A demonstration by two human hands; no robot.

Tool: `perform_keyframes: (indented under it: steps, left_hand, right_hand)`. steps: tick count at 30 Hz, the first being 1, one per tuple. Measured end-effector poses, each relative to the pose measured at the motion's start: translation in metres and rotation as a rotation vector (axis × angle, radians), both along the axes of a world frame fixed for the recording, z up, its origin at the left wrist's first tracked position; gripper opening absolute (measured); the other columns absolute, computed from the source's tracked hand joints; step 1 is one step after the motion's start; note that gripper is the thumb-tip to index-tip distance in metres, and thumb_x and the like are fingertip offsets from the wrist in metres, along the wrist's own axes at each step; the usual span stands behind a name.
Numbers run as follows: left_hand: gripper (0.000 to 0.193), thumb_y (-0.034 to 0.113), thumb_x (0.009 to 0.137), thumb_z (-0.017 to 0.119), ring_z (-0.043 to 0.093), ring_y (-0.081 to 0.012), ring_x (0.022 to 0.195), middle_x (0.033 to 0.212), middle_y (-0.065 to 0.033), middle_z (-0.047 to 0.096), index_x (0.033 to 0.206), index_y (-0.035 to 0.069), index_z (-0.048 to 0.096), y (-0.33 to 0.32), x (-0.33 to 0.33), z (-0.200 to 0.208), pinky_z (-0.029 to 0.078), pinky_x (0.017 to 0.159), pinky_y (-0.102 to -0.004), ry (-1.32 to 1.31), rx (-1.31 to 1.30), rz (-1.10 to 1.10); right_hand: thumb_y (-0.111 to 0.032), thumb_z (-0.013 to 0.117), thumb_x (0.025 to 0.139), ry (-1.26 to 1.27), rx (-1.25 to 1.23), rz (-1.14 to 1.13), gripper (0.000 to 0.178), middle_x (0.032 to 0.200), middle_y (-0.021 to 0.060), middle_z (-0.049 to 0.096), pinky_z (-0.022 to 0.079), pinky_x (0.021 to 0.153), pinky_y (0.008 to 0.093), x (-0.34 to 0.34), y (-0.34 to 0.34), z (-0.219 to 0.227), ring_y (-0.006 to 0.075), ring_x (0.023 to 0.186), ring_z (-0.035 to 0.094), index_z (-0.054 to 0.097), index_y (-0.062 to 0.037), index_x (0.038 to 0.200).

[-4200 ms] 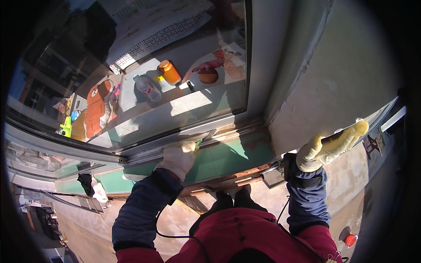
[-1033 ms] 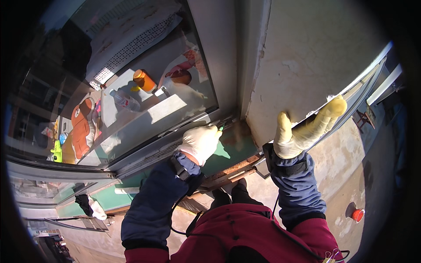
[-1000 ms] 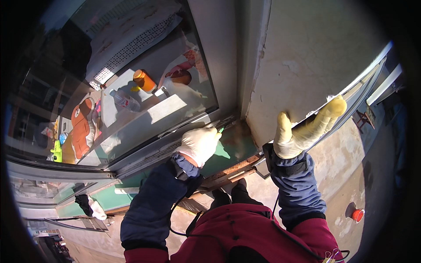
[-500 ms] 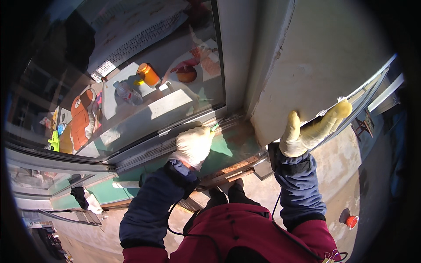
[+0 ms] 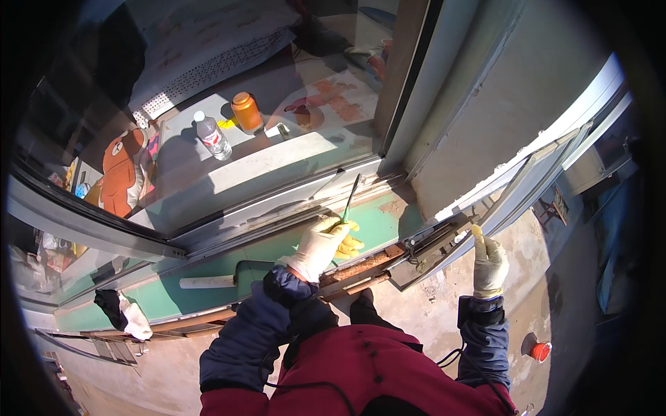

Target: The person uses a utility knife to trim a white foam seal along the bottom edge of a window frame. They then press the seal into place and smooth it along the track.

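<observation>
My left hand point(image 5: 322, 249), in a pale glove with yellow finger parts, is closed around a slim green-handled tool point(image 5: 351, 201) with a dark, narrow upper end. I cannot make out the kind of tool. It points up and away over the green tiled sill point(image 5: 374, 215), close to the sliding-window track point(image 5: 326, 197). Off to the right, my right hand point(image 5: 490, 267), gloved the same way, is raised with its thumb and fingers apart and nothing visible in it. It is nearest the opened window sash point(image 5: 534, 180), apart from it as far as I can tell.
A white roller-shaped piece point(image 5: 208, 282) lies on the sill, with dark and white cloths point(image 5: 125, 313) at its left end. Behind the glass point(image 5: 277, 173) stand a water bottle point(image 5: 212, 136) and an orange jar point(image 5: 246, 112). A red round object point(image 5: 540, 351) is on the floor.
My left hand has lifted off the track and turned, bringing the tool into clear view. My right hand has dropped lower, away from the sash edge. The whole view has shifted.
</observation>
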State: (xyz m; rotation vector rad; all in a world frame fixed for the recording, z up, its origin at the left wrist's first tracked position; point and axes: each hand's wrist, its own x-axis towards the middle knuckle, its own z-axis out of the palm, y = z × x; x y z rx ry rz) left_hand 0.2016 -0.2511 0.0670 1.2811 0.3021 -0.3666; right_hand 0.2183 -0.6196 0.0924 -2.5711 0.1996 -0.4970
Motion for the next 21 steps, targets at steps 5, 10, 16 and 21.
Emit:
perform_keyframes:
  steps: [5,10,16,21]
  left_hand:
    - [0.028,0.007,0.108,0.057,0.071,-0.0351,0.118,0.127,-0.0249,0.071,0.126,-0.014,0.064,-0.009,-0.013,-0.016,0.057,0.107,-0.0413,-0.033,-0.398,0.070]
    - [0.023,0.015,0.104,0.069,0.072,-0.0166,0.101,0.115,-0.0110,0.077,0.118,-0.003,0.073,-0.030,-0.028,-0.020,0.056,0.087,-0.0275,0.021,-0.339,0.150]
    - [0.023,0.019,0.102,0.072,0.067,-0.0098,0.089,0.108,-0.0038,0.077,0.118,0.001,0.074,-0.032,-0.032,-0.034,0.053,0.072,-0.0239,0.025,-0.296,0.211]
    - [0.045,0.011,0.099,0.073,0.068,-0.0139,0.111,0.135,-0.0101,0.070,0.142,0.002,0.064,-0.041,-0.054,-0.033,0.055,0.094,-0.0281,-0.217,-0.121,0.265]
  right_hand:
    - [-0.021,0.074,0.099,0.246,0.387,0.620,0.051,0.096,0.0164,0.078,0.059,0.077,0.0344,-0.062,0.109,-0.030,0.0257,0.085,0.077,0.062,-0.0140,0.148]
    - [-0.037,0.072,0.103,0.510,0.271,0.592,0.056,0.094,0.0125,0.077,0.056,0.074,0.0301,-0.068,0.185,-0.029,0.0147,0.082,0.072,0.058,-0.0044,0.147]
    - [-0.049,0.075,0.093,0.429,0.162,0.500,0.059,0.091,0.0116,0.076,0.057,0.074,0.0350,-0.069,0.206,-0.036,0.0223,0.082,0.076,0.067,-0.0061,0.132]
    - [-0.028,0.070,0.101,0.428,0.377,0.409,0.029,0.080,0.0125,0.073,0.054,0.062,0.0367,-0.078,0.184,-0.043,0.0268,0.066,0.070,0.074,-0.0061,0.120]
